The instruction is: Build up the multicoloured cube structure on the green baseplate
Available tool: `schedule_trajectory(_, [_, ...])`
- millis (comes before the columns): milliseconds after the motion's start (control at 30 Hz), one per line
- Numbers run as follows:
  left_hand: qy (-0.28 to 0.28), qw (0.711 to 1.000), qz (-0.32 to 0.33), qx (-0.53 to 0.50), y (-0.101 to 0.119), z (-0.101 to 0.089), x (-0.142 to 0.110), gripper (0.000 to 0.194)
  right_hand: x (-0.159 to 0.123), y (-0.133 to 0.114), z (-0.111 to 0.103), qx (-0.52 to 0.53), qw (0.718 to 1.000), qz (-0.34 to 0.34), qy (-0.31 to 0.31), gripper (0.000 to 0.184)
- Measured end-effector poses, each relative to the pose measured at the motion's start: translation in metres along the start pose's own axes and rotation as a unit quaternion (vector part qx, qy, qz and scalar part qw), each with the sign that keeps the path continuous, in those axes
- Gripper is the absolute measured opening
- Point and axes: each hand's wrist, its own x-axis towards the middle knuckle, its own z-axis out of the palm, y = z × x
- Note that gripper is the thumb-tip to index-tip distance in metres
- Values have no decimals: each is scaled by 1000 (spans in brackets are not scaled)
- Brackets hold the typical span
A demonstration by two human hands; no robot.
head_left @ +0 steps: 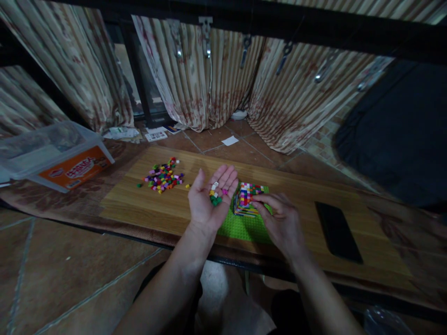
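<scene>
My left hand lies palm up over the wooden board, fingers spread, with several small coloured bricks resting in the palm. Right of it my right hand reaches to a multicoloured brick block that stands on a green baseplate. Its fingertips are pinched against the block's right side. Whether a brick is between them I cannot make out.
A pile of loose coloured bricks lies at the board's far left. A clear plastic box with an orange label sits on the floor at left. A black phone lies on the board at right. Striped curtains hang behind.
</scene>
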Motion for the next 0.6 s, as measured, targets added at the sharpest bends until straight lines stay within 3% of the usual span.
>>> schedule_trajectory(133, [-3,1000,1,2,0,-1,0,48,-2,1,0,33,998,40,37,12])
schedule_trajectory(500, [-6,1000,-5,-7,0,-2,0,45,1,7,4,114,991,41,65,9])
schedule_trajectory(600, [-1,1000,-5,-8,0,-1,0,45,1,7,3,119,991,42,48,10])
